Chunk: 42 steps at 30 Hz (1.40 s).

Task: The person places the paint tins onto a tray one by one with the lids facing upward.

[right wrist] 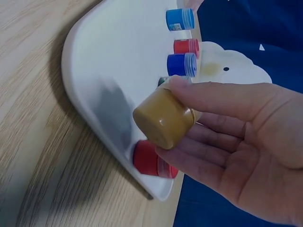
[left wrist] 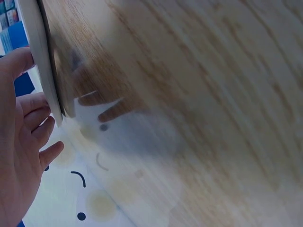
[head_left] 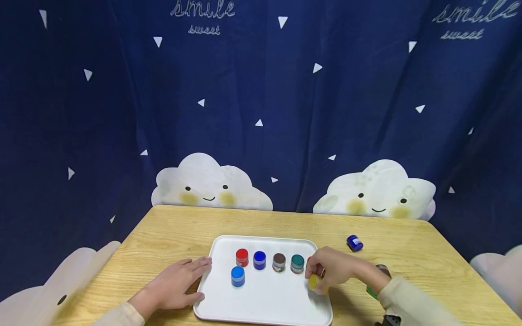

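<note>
Backdrop: dark blue curtain (head_left: pixel 261 113) with white triangles and smiling clouds, hanging behind the far table edge.
Table: light wooden table (head_left: pixel 171 235), grain running across; everything below stands on it.
Tray: white tray (head_left: pixel 265 299), rounded corners, near the front edge, between the two hands.
Left hand: left hand (head_left: pixel 179 283) lies flat on the wood, fingers straight and relaxed, fingertips touching the tray's left rim; it grips nothing.
Right hand: right hand (head_left: pixel 332 267) over the tray's right side, thumb and fingers pinching the yellow pot.
Yellow pot: yellow pot (right wrist: pixel 164 118), small and round, tilted, held just above the tray surface near its right rim; the base faces the wrist camera.
Row on tray: red pot (head_left: pixel 242 257), blue pot (head_left: pixel 259 260), brown pot (head_left: pixel 279 262), green pot (head_left: pixel 297 263), upright in a line; a second red pot (right wrist: pixel 150 160) sits just beside the held one.
Front of row: light blue pot (head_left: pixel 238 276), standing alone, nearer the left hand.
Off tray: dark blue pot (head_left: pixel 355 243) lying on its side, well apart to the right; further small items behind the right wrist, too hidden to name.
Handling note: judged best to level the pot before lowering it.
Obstruction: the second red pot crowds the right-hand end; open tray floor lies in front of the row.
</note>
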Tool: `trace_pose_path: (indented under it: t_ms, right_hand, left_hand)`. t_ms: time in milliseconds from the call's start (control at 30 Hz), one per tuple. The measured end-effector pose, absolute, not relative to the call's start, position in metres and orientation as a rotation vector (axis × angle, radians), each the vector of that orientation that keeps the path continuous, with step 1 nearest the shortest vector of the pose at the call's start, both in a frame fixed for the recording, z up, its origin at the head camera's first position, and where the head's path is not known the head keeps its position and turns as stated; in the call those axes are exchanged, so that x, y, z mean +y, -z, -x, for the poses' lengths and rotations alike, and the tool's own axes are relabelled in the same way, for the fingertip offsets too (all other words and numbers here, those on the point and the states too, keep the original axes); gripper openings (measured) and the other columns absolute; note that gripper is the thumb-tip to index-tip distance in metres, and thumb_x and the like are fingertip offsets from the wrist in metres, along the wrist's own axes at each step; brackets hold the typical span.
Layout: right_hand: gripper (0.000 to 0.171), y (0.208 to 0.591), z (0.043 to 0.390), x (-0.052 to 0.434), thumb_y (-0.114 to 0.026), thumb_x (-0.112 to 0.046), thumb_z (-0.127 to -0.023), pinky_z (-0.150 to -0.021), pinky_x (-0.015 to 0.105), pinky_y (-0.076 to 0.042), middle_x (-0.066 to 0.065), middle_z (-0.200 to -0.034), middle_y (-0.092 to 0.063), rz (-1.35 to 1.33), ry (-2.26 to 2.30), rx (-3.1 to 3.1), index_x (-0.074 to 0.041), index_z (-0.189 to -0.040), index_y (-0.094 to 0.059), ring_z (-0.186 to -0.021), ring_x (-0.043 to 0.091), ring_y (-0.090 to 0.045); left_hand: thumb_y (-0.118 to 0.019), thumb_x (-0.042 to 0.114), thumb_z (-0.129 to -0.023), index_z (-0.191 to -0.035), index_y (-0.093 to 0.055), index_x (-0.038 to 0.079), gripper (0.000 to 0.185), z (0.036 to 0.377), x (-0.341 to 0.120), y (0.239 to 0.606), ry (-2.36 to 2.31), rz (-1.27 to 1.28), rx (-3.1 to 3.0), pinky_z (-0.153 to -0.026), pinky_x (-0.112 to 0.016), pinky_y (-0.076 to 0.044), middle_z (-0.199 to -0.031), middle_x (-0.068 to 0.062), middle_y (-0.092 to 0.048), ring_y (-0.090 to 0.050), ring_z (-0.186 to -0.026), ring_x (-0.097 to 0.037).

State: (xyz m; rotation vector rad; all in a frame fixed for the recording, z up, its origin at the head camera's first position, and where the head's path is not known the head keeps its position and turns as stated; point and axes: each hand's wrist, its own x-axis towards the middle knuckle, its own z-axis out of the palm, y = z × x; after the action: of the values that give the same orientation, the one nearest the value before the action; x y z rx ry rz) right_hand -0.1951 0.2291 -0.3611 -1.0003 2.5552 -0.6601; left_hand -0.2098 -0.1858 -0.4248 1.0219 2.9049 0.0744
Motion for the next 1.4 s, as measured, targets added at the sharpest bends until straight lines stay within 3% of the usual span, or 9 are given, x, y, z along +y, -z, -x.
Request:
trace_pose_path:
  t_ms: [200, 567, 833, 1100, 1400]
  right_hand:
    - [0.024, 0.365, 0.203, 0.215, -0.08, -0.002, -0.068, -0.06, 0.011, -0.049, 0.0, -0.076, -0.069, 1.03, 0.692, 2.5, -0.004, -0.091, -0.072, -0.064, -0.005, -0.05]
    - [0.025, 0.381, 0.214, 0.183, -0.08, -0.002, -0.07, -0.068, 0.02, -0.059, 0.008, -0.085, -0.075, 1.178, 0.746, 2.44, 0.0, -0.094, -0.071, -0.072, -0.005, -0.062]
    - [0.027, 0.388, 0.22, 0.161, -0.081, -0.003, -0.07, -0.071, 0.016, -0.058, 0.007, -0.09, -0.075, 1.103, 0.833, 2.451, -0.001, -0.095, -0.072, -0.078, -0.003, -0.065]
    - [0.029, 0.393, 0.228, 0.141, -0.082, -0.009, -0.071, -0.067, 0.013, -0.053, 0.003, -0.087, -0.073, 1.065, 0.854, 2.509, -0.003, -0.097, -0.071, -0.072, -0.003, -0.057]
    - [0.028, 0.398, 0.229, 0.124, -0.081, -0.006, -0.073, -0.073, 0.015, -0.057, 0.002, -0.091, -0.072, 0.984, 0.904, 2.504, -0.003, -0.099, -0.071, -0.079, -0.002, -0.06]
  left_hand:
    - [-0.06, 0.053, -0.086, -0.142, -0.047, 0.011, 0.071, 0.209, -0.185, 0.424, -0.082, -1.017, 2.903, -0.109, -0.051, -0.042, -0.148, -0.004, -0.048, -0.048, -0.134, -0.022]
    - [-0.06, 0.053, -0.086, -0.143, -0.047, 0.011, 0.072, 0.208, -0.185, 0.424, -0.07, -1.022, 2.907, -0.109, -0.05, -0.042, -0.148, -0.004, -0.048, -0.049, -0.134, -0.022]
    - [-0.06, 0.054, -0.086, -0.143, -0.046, 0.013, 0.073, 0.209, -0.185, 0.424, -0.093, -0.993, 2.89, -0.11, -0.051, -0.041, -0.149, -0.003, -0.047, -0.049, -0.134, -0.023]
    - [-0.06, 0.054, -0.085, -0.144, -0.045, 0.013, 0.073, 0.209, -0.186, 0.424, -0.109, -0.978, 2.883, -0.11, -0.052, -0.041, -0.149, -0.004, -0.046, -0.049, -0.133, -0.024]
    - [-0.06, 0.055, -0.086, -0.143, -0.046, 0.013, 0.073, 0.21, -0.186, 0.424, -0.098, -1.0, 2.893, -0.109, -0.052, -0.042, -0.149, -0.004, -0.047, -0.05, -0.132, -0.024]
